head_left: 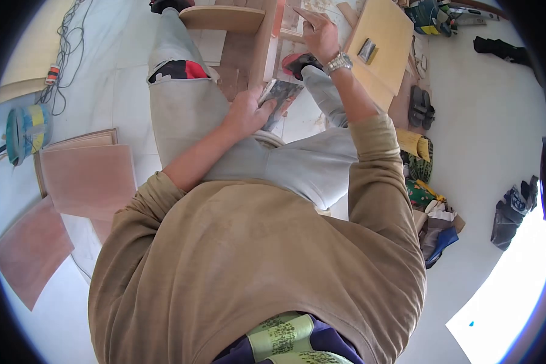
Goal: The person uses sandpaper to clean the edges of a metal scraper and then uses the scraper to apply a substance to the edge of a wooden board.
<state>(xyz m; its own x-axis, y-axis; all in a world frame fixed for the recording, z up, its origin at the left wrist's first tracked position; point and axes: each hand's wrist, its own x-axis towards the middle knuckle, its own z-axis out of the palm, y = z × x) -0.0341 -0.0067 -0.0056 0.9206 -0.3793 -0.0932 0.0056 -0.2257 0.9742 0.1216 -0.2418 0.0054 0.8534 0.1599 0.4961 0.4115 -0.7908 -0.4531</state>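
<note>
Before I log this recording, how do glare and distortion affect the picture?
Head view: fisheye bending with dark corners; head view, lower right: a blown-out white patch without detail; head view, centre: the plain brown long-sleeved top softly lit; head view, top: the bare left hand readable.

Tan wooden board [263, 48], mottled grey sheet [283, 94], brown sweatshirt [249, 242], silver watch [338, 62]

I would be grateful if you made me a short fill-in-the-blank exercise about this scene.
1. A metal-banded ____ is worn on the wrist of the right hand.
2. The left hand, at a dark flat plate, appears ____ (higher or lower) in the picture than the right hand.
3. The black sandals lie on the ____ (left or right) side of the picture.
4. The person's long-sleeved top is ____ in colour.

Missing words: watch; lower; right; brown.
</note>
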